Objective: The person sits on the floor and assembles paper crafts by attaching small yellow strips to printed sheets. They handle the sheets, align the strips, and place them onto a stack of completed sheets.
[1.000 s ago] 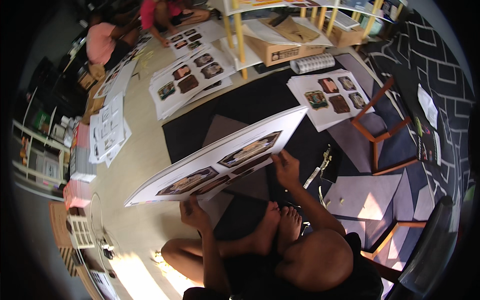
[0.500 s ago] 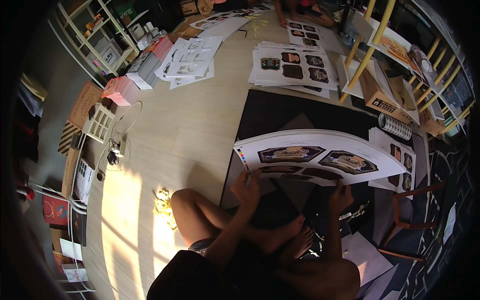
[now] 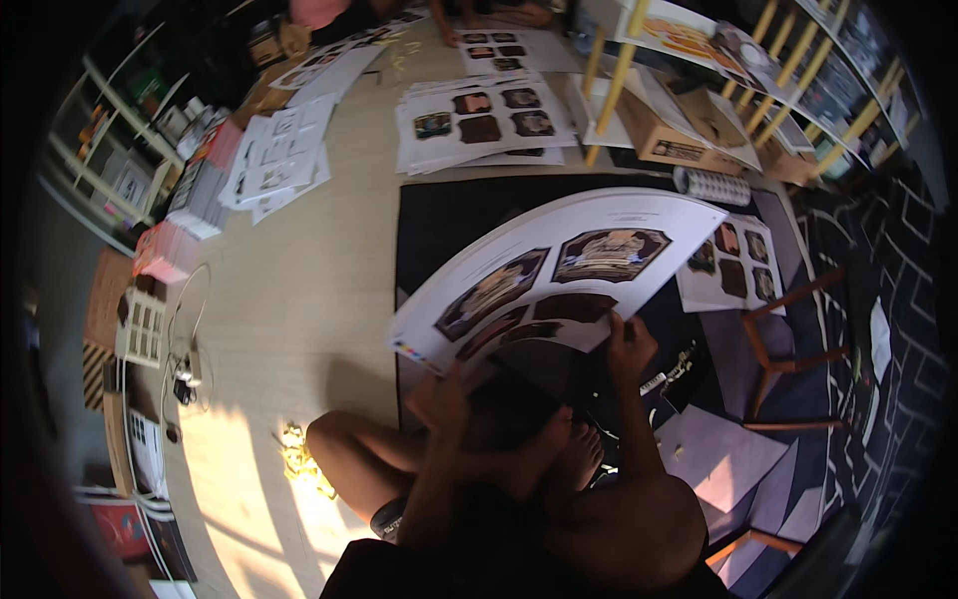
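Note:
My left hand (image 3: pixel 439 396) and my right hand (image 3: pixel 632 344) are both closed on the near edge of a large printed sheet (image 3: pixel 599 212). It bows upward between them, its left end lower than its right. Dark ornate label designs and a small colour strip show on its white face. Behind its right end, a stack of similar printed sheets (image 3: pixel 743 278) lies on the black mat (image 3: pixel 424 225). My bare foot rests under the sheet, between my forearms.
More printed sheets (image 3: pixel 414 155) are piled beyond the mat; white sheets with cut-out shapes (image 3: pixel 279 150) lie at far left. Another person's hand (image 3: pixel 449 38) is at the far end. A wooden frame (image 3: pixel 763 364), a patterned roll (image 3: pixel 712 186) and a yellow-posted rack (image 3: pixel 606 95) stand right.
The sheet has tilted, its right end rising and its left end dropping, with both hands still gripping it. The whole view has also shifted, so the surroundings sit further left.

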{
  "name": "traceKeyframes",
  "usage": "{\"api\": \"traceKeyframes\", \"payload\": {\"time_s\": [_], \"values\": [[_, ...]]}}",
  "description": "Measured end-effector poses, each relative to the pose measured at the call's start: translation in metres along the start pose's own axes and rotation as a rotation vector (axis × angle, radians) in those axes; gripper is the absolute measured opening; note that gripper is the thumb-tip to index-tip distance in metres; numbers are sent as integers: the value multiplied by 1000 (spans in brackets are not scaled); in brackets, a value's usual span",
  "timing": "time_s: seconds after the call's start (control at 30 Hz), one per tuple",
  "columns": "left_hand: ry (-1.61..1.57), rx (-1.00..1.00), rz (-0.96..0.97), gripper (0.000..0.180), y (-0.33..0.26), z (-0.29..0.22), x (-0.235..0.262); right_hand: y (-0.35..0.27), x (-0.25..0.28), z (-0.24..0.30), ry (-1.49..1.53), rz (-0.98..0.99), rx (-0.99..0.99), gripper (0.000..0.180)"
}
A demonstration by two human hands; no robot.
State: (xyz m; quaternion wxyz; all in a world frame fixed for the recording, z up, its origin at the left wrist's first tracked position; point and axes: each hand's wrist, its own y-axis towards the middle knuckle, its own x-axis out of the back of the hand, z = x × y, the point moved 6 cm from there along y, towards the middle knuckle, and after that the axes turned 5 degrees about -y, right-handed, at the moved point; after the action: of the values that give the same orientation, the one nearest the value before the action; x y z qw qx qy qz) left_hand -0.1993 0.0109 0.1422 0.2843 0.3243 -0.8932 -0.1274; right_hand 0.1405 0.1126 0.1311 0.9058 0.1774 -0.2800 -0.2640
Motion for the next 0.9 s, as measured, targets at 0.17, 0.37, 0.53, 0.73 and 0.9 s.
{"api": "traceKeyframes", "payload": {"time_s": [0.17,0.37,0.53,0.73,0.9], "values": [[-448,-43,287,11,51,49,7,33,5,-13,525,479,-147,15],[-228,-169,7,19,3,15,-3,-8,16,32,-185,-17,189,34],[-274,116,439,18,61,45,11,21,15,-4,398,326,7,20],[-178,-175,113,21,8,7,-16,-6,25,14,-210,-95,128,21],[-272,127,408,22,60,19,-1,14,22,21,-97,62,154,18]]}}
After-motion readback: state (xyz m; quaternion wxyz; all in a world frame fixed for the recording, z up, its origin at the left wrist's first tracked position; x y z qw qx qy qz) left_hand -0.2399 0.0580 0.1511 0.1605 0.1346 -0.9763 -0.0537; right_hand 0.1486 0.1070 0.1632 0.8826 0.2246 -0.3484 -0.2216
